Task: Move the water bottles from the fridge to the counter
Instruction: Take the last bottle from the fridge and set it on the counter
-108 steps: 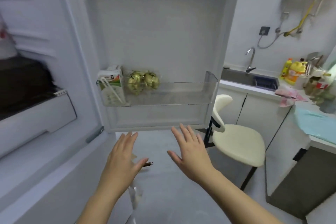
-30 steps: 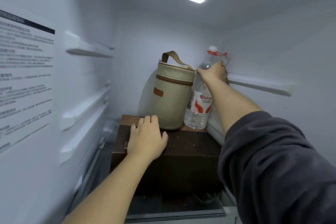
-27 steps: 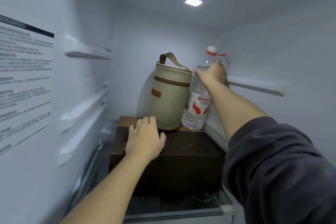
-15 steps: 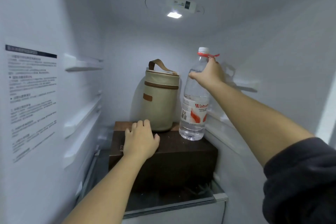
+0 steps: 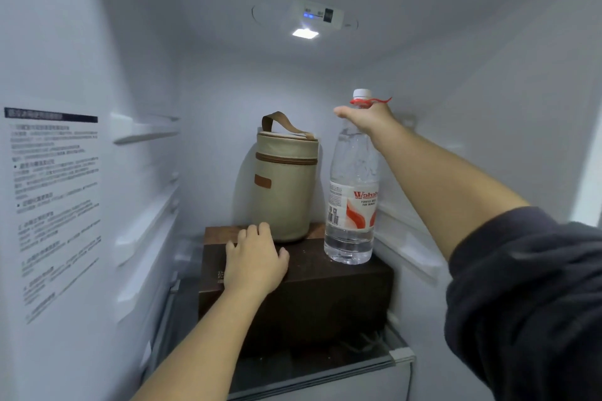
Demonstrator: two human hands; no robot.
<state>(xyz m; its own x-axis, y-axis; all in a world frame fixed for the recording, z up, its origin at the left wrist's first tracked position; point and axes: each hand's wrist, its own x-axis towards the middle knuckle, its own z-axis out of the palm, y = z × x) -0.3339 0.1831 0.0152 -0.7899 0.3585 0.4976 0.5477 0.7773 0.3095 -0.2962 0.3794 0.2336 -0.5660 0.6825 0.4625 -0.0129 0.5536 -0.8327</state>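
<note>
A clear water bottle (image 5: pixel 353 202) with a white cap, a red neck ring and a red-and-white label stands upright inside the fridge, on the right end of a dark brown box (image 5: pixel 319 296). My right hand (image 5: pixel 369 119) grips the bottle at its neck, just under the cap. My left hand (image 5: pixel 255 262) lies flat on the box's top left edge, fingers together, holding nothing.
A beige cylindrical bag (image 5: pixel 285 185) with a brown strap stands on the box just left of the bottle. The fridge walls carry shelf rails (image 5: pixel 143 130) on both sides. A glass shelf edge (image 5: pixel 325 371) runs below the box. A lamp (image 5: pixel 305 33) glows in the ceiling.
My right hand has drawn the bottle forward and away from the right wall, toward the box's front right corner. My left hand has stayed on the box.
</note>
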